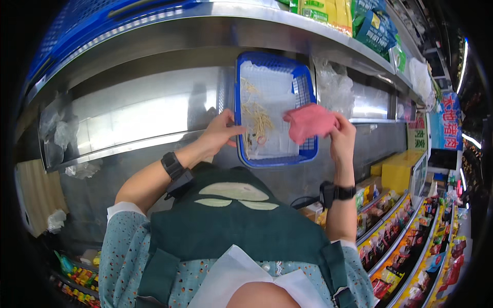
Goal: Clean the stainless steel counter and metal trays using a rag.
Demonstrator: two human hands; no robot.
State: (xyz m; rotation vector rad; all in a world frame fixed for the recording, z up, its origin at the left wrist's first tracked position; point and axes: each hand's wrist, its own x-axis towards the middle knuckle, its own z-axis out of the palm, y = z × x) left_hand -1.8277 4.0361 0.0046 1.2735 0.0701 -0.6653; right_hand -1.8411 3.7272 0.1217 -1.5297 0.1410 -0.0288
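A blue plastic basket rests on the metal counter in front of me. It is lined with white paper, and a loose clump of thin, pale stalks lies on its left side. My left hand grips the basket's left rim, thumb toward the inside and fingers along the outer wall. Above the basket's right side, my right hand pinches a pink cloth by its right end. The cloth hangs crumpled and covers part of the basket's right wall.
A metal shelf runs across the far side, with another blue basket and bagged goods on it. Clear plastic bags sit right of the basket. Racks of packaged snacks stand at the lower right.
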